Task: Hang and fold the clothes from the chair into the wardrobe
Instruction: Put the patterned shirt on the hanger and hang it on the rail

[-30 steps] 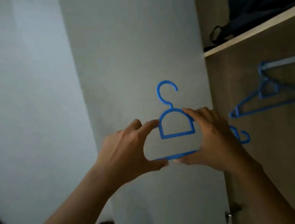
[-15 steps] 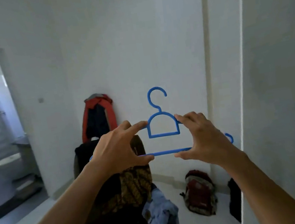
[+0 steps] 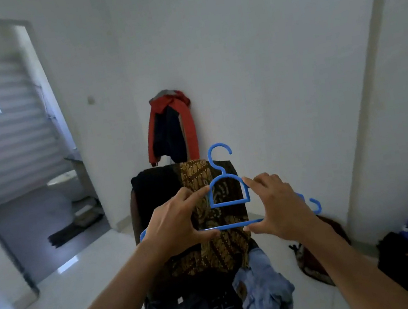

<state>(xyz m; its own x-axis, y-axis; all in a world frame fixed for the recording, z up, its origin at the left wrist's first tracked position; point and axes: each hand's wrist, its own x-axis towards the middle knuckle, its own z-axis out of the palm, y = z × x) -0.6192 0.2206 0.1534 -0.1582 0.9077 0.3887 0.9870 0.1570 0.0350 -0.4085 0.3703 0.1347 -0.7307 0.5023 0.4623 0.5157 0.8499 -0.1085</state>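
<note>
Pinching thin blue plastic hanger (image 3: 228,198): left hand (image 3: 175,222), right hand (image 3: 279,207).

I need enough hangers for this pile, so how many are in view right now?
1: the blue hanger, held upright by the left hand and right hand in front of the chair. More may be outside the view.

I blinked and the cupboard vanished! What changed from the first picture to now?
The view swung from the open wardrobe to the chair piled with clothes, now nearer. Nothing was grabbed or let go: the left hand and right hand still hold the blue hanger upright the same way.
</note>
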